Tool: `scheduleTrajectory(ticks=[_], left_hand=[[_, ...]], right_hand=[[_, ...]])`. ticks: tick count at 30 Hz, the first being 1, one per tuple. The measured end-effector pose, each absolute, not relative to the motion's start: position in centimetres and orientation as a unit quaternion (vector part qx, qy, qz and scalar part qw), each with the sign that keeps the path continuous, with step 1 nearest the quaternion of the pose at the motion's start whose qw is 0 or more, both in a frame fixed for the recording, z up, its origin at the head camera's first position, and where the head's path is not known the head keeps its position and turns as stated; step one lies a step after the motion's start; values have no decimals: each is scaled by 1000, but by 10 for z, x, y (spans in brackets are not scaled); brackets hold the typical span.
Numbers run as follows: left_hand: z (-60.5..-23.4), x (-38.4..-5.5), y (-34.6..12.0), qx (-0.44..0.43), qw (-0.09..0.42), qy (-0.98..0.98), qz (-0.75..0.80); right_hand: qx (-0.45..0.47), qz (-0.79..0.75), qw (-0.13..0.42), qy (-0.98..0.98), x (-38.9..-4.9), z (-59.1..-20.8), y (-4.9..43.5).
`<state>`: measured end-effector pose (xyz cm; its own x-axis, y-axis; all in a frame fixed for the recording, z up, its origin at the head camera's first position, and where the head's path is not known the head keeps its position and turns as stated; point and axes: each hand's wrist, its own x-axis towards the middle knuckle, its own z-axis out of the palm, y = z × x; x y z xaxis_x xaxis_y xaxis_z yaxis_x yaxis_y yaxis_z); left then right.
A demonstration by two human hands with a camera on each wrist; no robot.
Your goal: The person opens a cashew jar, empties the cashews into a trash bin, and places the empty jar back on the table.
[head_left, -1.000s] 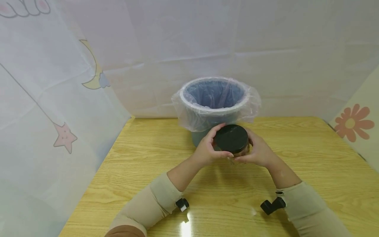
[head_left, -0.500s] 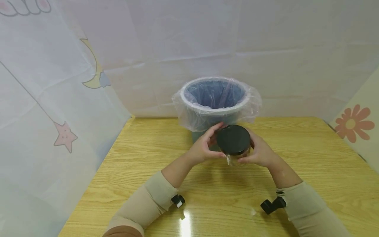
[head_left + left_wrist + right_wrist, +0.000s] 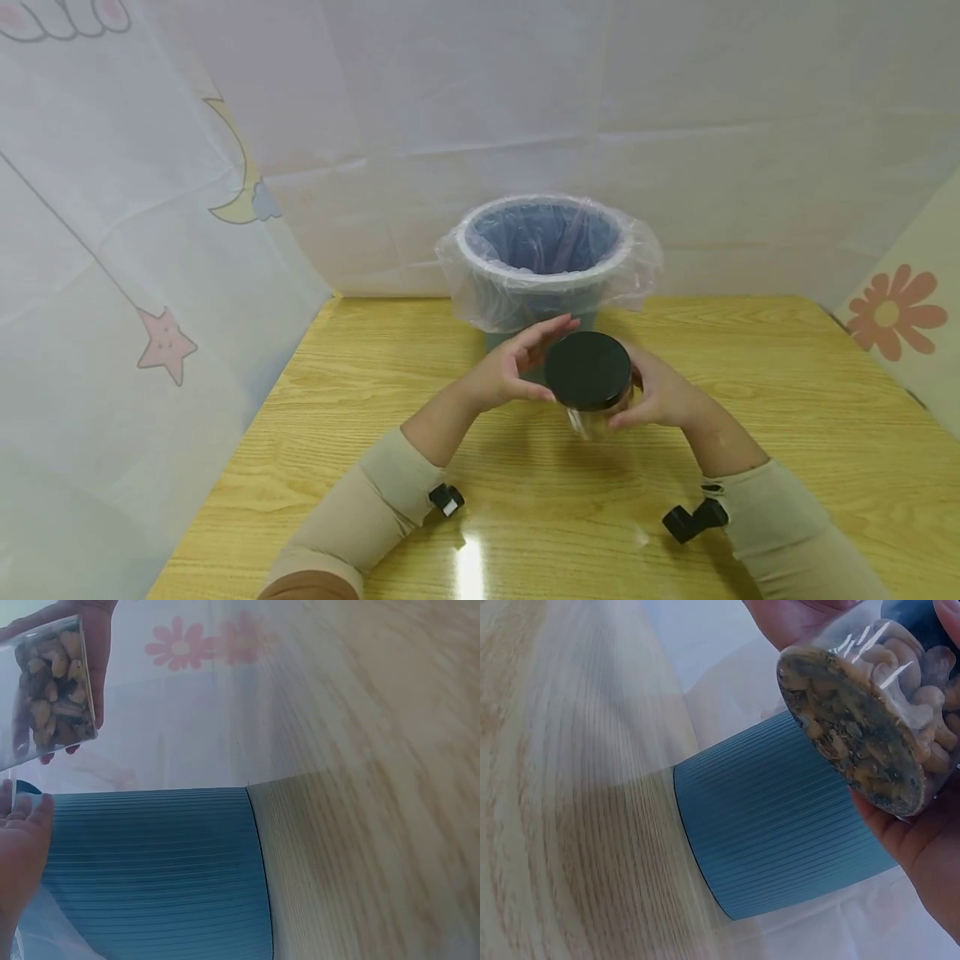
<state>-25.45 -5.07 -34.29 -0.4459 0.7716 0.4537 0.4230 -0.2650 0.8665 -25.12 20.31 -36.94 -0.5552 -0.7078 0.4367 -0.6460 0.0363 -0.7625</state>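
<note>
jar: clear, with a black lid (image 3: 588, 371) on; the jar (image 3: 870, 712) is raised off the table, roughly upright, between the two hands and on the near side of the bin.
nuts: pale, curved nuts (image 3: 919, 682) show through the jar's wall.
right hand: the right hand (image 3: 663, 396) is clamped on the jar's side, fingers and thumb curled round it below the lid.
left hand: the left hand (image 3: 491, 379) has thumb and fingers apart at the jar's other side; whether it touches, i cannot tell.
bin: a blue ribbed bin (image 3: 772, 825) with a white rim (image 3: 543, 280), standing just beyond the jar.
liner: a see-through liner (image 3: 636, 271) folds out over the rim.
table: yellow wood-grain table (image 3: 352, 400) beneath everything.
sleeves: beige sleeves (image 3: 360, 508), each with a black device (image 3: 447, 500) near the wrist.
backdrop: pale sheets (image 3: 690, 83) with a pink star (image 3: 166, 344).
</note>
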Motion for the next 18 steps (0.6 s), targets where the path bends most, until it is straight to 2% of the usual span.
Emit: scheduleTrajectory(ticks=[10,18], left_hand=[[-360,-272,-46,541,147,559,611],[-347,-261,-45,542,157,552,614]], right_hand=[[-509,-521,38,684,-252,-369,201],[-514,-518,55,681,-252,-367,199]])
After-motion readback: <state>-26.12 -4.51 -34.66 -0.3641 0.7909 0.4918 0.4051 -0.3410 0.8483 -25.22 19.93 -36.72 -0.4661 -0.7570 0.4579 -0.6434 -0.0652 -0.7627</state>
